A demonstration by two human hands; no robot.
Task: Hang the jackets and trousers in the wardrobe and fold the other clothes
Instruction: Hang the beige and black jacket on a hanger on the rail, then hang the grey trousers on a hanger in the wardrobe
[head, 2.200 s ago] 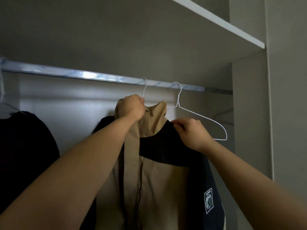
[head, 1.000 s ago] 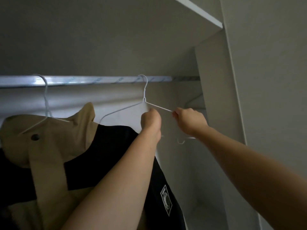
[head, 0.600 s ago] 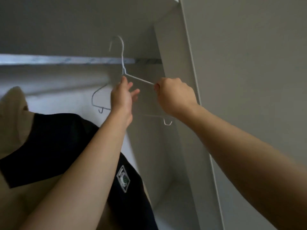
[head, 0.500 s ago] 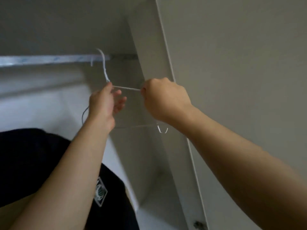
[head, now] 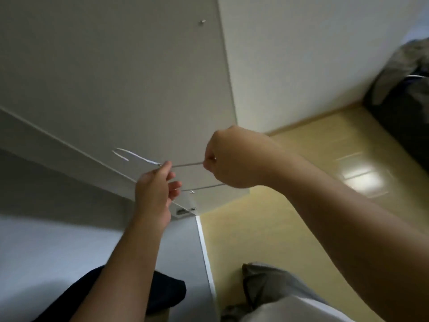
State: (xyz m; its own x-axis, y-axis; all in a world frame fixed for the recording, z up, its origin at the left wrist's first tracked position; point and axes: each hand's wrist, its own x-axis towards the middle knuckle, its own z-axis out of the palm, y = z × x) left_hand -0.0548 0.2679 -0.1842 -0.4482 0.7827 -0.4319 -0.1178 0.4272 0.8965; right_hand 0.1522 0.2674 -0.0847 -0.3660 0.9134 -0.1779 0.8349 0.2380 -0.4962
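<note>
Pale wardrobe panels (head: 116,66) and yellow floor (head: 255,233) backed a white wire hanger (head: 188,164) at mid-frame, right hand (head: 232,161) fisted on its shoulder, left hand (head: 154,191) loosely touching its neck, probably awaiting a garment from the upper-right heap (head: 404,63).

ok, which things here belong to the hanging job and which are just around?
Job: wire hanger, right hand gripping it, left hand touching its neck, dark garment below, clothes pile far right.
Around: wardrobe panel, yellow floor.
</note>
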